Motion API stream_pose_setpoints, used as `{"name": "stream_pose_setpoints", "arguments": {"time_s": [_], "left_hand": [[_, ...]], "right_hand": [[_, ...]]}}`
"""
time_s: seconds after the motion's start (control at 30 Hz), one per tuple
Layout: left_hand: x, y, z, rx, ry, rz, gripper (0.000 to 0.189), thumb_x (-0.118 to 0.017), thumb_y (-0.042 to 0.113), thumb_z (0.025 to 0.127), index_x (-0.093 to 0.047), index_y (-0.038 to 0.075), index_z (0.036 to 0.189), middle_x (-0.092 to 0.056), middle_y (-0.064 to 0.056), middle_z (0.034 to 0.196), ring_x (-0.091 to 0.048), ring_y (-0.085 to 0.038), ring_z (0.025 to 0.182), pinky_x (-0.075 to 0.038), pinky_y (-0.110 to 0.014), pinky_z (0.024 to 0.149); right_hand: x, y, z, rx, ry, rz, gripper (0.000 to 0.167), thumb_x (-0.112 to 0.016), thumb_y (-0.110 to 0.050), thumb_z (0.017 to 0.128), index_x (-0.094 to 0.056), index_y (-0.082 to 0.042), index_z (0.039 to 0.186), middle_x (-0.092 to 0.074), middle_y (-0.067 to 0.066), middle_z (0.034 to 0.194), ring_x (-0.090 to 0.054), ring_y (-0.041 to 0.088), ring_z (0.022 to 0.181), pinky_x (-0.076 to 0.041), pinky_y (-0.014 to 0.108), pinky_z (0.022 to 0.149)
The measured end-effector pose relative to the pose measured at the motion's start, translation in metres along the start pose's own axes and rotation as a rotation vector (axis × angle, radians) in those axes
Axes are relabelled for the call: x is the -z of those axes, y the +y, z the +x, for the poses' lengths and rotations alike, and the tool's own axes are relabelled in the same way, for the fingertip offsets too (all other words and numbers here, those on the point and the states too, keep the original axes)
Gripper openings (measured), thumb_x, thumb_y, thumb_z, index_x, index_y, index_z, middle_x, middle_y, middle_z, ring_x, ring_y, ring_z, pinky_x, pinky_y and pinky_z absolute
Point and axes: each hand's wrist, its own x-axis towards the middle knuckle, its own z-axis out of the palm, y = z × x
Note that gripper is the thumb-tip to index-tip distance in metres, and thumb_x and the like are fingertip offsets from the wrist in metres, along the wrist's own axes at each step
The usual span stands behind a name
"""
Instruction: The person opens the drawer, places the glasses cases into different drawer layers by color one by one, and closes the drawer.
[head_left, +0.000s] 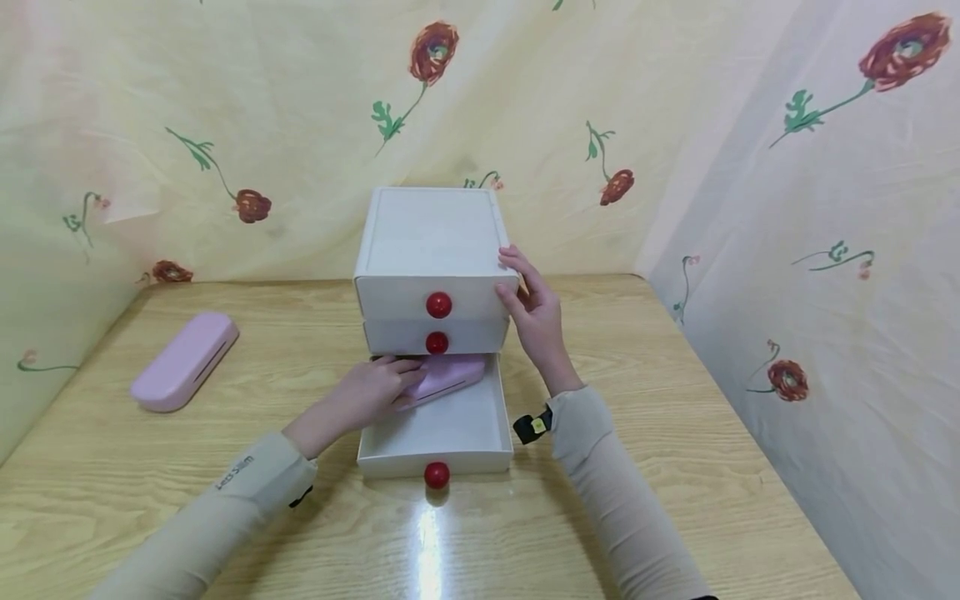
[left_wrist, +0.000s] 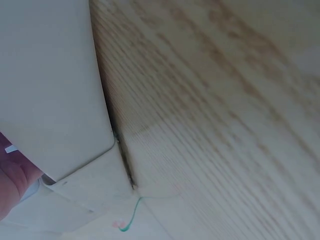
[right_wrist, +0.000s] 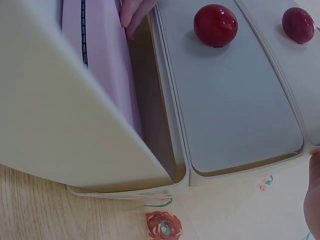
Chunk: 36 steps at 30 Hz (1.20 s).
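Observation:
A white drawer unit [head_left: 438, 229] with red knobs stands at the back centre, its bottom drawer [head_left: 465, 433] pulled out. In that drawer lies a lilac glasses case [head_left: 453, 372], slightly slanted, its back part under the drawer above. My left hand [head_left: 367, 389] reaches in from the left and grips the case's left end, thumb at the front and fingers behind. The right wrist view shows fingertips [right_wrist: 132, 15] against the case [right_wrist: 107, 55]. My right hand [head_left: 536, 317] rests on the unit's upper right front corner, thumb on the front and fingers along the top edge.
A second lilac glasses case [head_left: 183, 362] lies on the wooden table [head_left: 285, 333] to the left. The upper two drawers, with red knobs [head_left: 438, 305], are closed. Flower-patterned cloth [head_left: 315, 125] hangs behind and along both sides.

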Motion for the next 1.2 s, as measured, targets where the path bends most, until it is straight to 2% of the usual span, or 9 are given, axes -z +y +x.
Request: {"name": "stream_pose_setpoints", "arguments": {"time_s": [0.2, 0.5, 0.63, 0.77, 0.87, 0.93, 1.1, 1.2], "left_hand": [[0.003, 0.002, 0.001, 0.027, 0.002, -0.043, 0.040, -0.075, 0.021, 0.084, -0.068, 0.004, 0.119, -0.068, -0.013, 0.123, -0.065, -0.029, 0.112, -0.056, -0.040, 0.091], [0.005, 0.000, -0.003, 0.070, 0.018, -0.158, 0.036, -0.073, 0.010, 0.085, -0.067, 0.003, 0.120, -0.068, -0.014, 0.121, -0.065, -0.029, 0.112, -0.056, -0.041, 0.091], [0.007, -0.001, -0.006, 0.087, 0.024, -0.239, 0.036, -0.073, 0.013, 0.085, -0.067, 0.003, 0.120, -0.069, -0.014, 0.118, -0.066, -0.029, 0.109, -0.056, -0.042, 0.091], [0.012, -0.002, -0.010, 0.090, 0.060, -0.287, 0.037, -0.072, 0.017, 0.086, -0.066, 0.002, 0.120, -0.070, -0.014, 0.115, -0.067, -0.029, 0.105, -0.057, -0.042, 0.087], [0.015, -0.003, -0.014, 0.078, 0.099, -0.302, 0.036, -0.071, 0.018, 0.088, -0.066, 0.003, 0.121, -0.071, -0.013, 0.112, -0.069, -0.027, 0.100, -0.059, -0.040, 0.083], [0.019, -0.004, -0.019, 0.087, 0.099, -0.326, 0.036, -0.070, 0.019, 0.089, -0.066, 0.003, 0.122, -0.071, -0.013, 0.112, -0.069, -0.027, 0.100, -0.059, -0.040, 0.083], [0.030, -0.012, -0.034, 0.154, 0.073, -0.385, 0.041, -0.071, 0.017, 0.088, -0.064, 0.004, 0.125, -0.070, -0.013, 0.118, -0.067, -0.028, 0.106, -0.056, -0.044, 0.089], [0.034, -0.019, -0.043, 0.189, 0.074, -0.390, 0.045, -0.073, 0.015, 0.086, -0.062, 0.005, 0.128, -0.068, -0.014, 0.122, -0.065, -0.031, 0.112, -0.054, -0.047, 0.092]], "right_hand": [[0.002, -0.001, 0.000, -0.008, -0.006, 0.007, 0.038, -0.059, -0.006, 0.095, -0.054, 0.001, 0.132, -0.048, 0.009, 0.148, -0.034, 0.011, 0.144, -0.036, 0.042, 0.115], [0.001, -0.002, 0.000, -0.009, 0.000, 0.000, 0.038, -0.060, -0.007, 0.095, -0.054, 0.000, 0.132, -0.048, 0.008, 0.148, -0.034, 0.010, 0.144, -0.036, 0.041, 0.115], [0.001, -0.002, 0.000, -0.015, -0.002, 0.005, 0.038, -0.060, -0.007, 0.095, -0.054, 0.000, 0.132, -0.048, 0.008, 0.148, -0.034, 0.009, 0.144, -0.036, 0.041, 0.115], [0.001, -0.002, 0.000, -0.010, -0.002, 0.006, 0.038, -0.059, -0.007, 0.095, -0.054, 0.000, 0.132, -0.048, 0.008, 0.148, -0.035, 0.008, 0.143, -0.037, 0.041, 0.115], [0.000, -0.001, 0.000, -0.005, -0.004, 0.004, 0.038, -0.059, -0.007, 0.096, -0.055, -0.001, 0.132, -0.048, 0.008, 0.148, -0.035, 0.008, 0.143, -0.037, 0.042, 0.115], [0.000, -0.002, 0.001, -0.007, -0.004, 0.003, 0.038, -0.059, -0.007, 0.095, -0.054, -0.001, 0.132, -0.048, 0.008, 0.148, -0.034, 0.008, 0.143, -0.036, 0.042, 0.115], [0.000, -0.001, 0.001, -0.024, -0.002, 0.005, 0.038, -0.059, -0.005, 0.095, -0.054, 0.001, 0.132, -0.048, 0.009, 0.148, -0.033, 0.010, 0.144, -0.036, 0.042, 0.116], [0.000, -0.001, 0.002, -0.033, -0.001, 0.006, 0.039, -0.059, -0.004, 0.095, -0.053, 0.001, 0.133, -0.047, 0.010, 0.148, -0.032, 0.011, 0.145, -0.036, 0.042, 0.116]]}}
